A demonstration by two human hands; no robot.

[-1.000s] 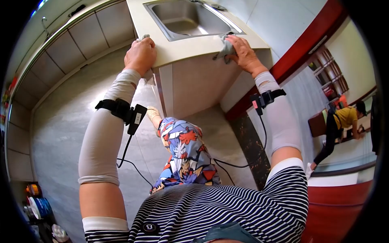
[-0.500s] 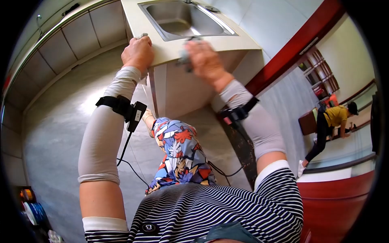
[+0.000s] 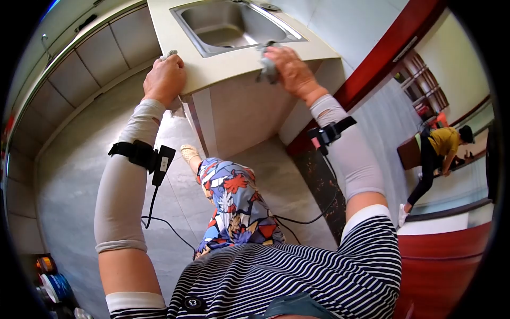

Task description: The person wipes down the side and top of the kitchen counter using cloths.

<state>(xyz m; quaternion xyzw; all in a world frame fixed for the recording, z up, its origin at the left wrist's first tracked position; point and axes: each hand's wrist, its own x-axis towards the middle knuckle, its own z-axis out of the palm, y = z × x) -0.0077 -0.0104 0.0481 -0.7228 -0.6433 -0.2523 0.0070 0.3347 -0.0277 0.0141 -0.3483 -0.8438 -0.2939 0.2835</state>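
My left hand (image 3: 163, 80) is closed at the left corner of the cream countertop (image 3: 223, 70), with a bit of bunched grey cloth (image 3: 169, 54) poking out above the fingers. At the counter's front edge, my right hand (image 3: 293, 73) grips a second grey rag (image 3: 268, 66), which hangs partly over the edge. Just behind the hands, a stainless steel sink (image 3: 212, 32) is set into the countertop. My right fingertips are partly hidden by the rag.
Below the counter is an open recess with a side panel (image 3: 204, 122). A red door frame (image 3: 366, 80) stands to the right. Beyond it, a person in a yellow top (image 3: 443, 146) bends forward. Cables (image 3: 303, 220) hang from my wrist straps. Low cabinets (image 3: 85, 66) line the left wall.
My right hand has moved right along the counter's front edge with its rag. My left hand appears slightly farther left at the corner, and the whole view has shifted a little.
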